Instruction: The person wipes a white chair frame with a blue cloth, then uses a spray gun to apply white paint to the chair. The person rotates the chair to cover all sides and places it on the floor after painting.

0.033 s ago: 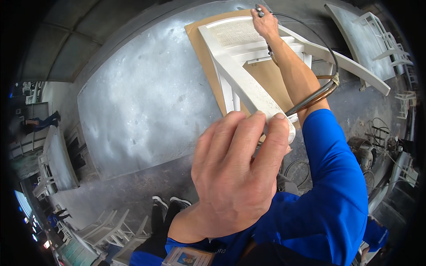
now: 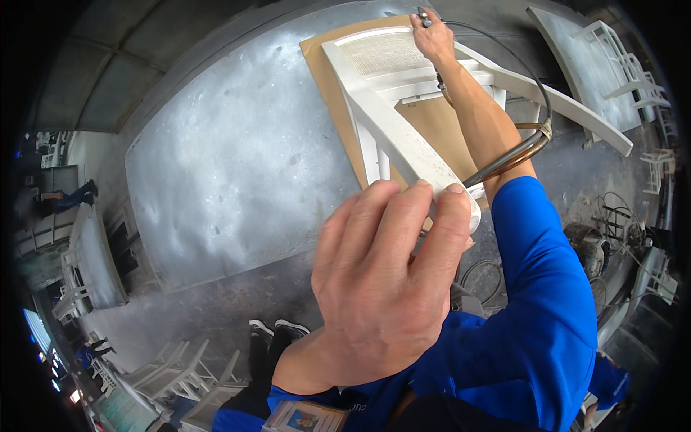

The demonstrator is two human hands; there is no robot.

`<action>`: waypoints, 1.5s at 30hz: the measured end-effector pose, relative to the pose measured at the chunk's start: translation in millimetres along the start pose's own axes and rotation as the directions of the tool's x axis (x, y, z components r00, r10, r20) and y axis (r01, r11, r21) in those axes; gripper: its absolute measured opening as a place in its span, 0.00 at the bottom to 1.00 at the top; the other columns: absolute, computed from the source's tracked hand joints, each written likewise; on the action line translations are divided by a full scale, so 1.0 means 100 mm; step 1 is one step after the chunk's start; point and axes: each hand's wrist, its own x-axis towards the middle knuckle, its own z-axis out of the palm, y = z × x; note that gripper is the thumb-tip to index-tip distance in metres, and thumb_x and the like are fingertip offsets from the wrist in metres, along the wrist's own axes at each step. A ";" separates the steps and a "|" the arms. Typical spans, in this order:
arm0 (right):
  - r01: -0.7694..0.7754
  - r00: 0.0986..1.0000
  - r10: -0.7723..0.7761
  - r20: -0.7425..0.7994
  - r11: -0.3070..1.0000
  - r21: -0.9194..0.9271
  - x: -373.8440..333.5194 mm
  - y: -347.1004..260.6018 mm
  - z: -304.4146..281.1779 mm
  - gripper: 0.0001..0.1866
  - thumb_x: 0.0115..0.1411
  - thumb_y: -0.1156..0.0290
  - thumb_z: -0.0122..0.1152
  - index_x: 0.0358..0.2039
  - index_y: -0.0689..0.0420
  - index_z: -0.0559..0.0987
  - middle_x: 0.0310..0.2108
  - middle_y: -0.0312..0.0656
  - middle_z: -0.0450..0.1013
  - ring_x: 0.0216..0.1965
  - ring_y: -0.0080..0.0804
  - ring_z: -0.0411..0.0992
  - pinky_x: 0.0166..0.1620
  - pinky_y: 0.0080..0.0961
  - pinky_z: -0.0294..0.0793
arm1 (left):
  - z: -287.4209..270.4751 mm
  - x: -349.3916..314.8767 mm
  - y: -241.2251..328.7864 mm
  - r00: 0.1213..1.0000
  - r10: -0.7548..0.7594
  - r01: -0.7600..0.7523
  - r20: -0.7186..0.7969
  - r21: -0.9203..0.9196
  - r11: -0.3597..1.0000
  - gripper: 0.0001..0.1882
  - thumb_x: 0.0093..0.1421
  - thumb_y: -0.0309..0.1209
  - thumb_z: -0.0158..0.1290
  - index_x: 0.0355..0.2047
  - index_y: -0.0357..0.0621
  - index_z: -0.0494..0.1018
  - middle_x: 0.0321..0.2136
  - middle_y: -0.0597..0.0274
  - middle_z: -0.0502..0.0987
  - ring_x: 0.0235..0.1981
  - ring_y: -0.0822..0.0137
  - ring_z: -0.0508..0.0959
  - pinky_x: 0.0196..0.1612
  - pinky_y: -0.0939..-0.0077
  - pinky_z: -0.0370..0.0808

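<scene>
A white wooden chair (image 2: 403, 137) with a woven panel (image 2: 379, 55) lies on a sheet of brown cardboard (image 2: 315, 61). My left hand (image 2: 385, 266), large in the foreground, grips the near end of one of its long white legs. Its thumb is mostly hidden. Beyond the frame, my right hand (image 2: 434, 42) is closed around what looks like a spray gun (image 2: 425, 19); only small metal fittings show past the fingers. From there a thin black hose (image 2: 525, 65) loops right to thicker dark and brown hoses (image 2: 515, 160) beside my right forearm.
The cardboard rests on a large table (image 2: 237, 165) dusted grey-white. More white chairs stand on a table (image 2: 576, 61) at far right and at lower left (image 2: 173, 371). Coiled hoses (image 2: 484, 279) and machinery (image 2: 594, 245) occupy the floor at right. Another person's legs (image 2: 72, 194) show far left.
Both hands have shifted very slightly to the right; the grips and the chair look the same.
</scene>
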 end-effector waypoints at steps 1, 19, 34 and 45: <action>-0.094 0.993 0.090 0.074 0.994 0.049 0.00 0.01 -0.06 0.34 0.65 0.41 0.56 0.67 0.44 0.72 0.39 0.52 0.82 0.31 0.42 0.82 0.34 0.35 0.83 | 0.00 0.00 0.00 1.000 0.000 0.000 -0.001 -0.005 1.000 0.25 0.43 0.26 0.71 0.44 0.40 0.82 0.40 0.56 0.81 0.40 0.54 0.82 0.43 0.64 0.75; -0.283 0.861 0.085 0.501 0.899 0.334 -0.33 -0.68 -0.10 0.31 0.70 0.43 0.53 0.67 0.43 0.71 0.34 0.38 0.76 0.33 0.25 0.77 0.29 0.26 0.76 | 0.10 0.04 -0.03 0.998 0.013 -0.013 -0.056 0.004 1.000 0.20 0.46 0.27 0.67 0.43 0.40 0.81 0.37 0.58 0.79 0.38 0.56 0.80 0.42 0.63 0.76; -0.022 0.988 -0.071 0.140 0.820 0.571 0.05 -0.74 -1.02 0.25 0.73 0.56 0.54 0.67 0.48 0.71 0.26 0.33 0.72 0.21 0.18 0.69 0.19 0.18 0.68 | 0.18 0.02 -0.05 0.990 0.020 -0.014 -0.138 0.040 0.999 0.10 0.55 0.28 0.60 0.38 0.41 0.81 0.31 0.62 0.75 0.36 0.63 0.79 0.43 0.66 0.77; -0.129 0.967 0.082 0.243 0.974 0.184 -0.05 -0.42 -0.82 0.32 0.69 0.43 0.54 0.69 0.43 0.70 0.36 0.38 0.79 0.33 0.26 0.79 0.30 0.27 0.81 | 0.18 0.02 -0.05 0.989 0.017 -0.012 -0.145 0.034 0.999 0.09 0.56 0.29 0.60 0.37 0.41 0.81 0.30 0.62 0.75 0.36 0.62 0.79 0.43 0.65 0.77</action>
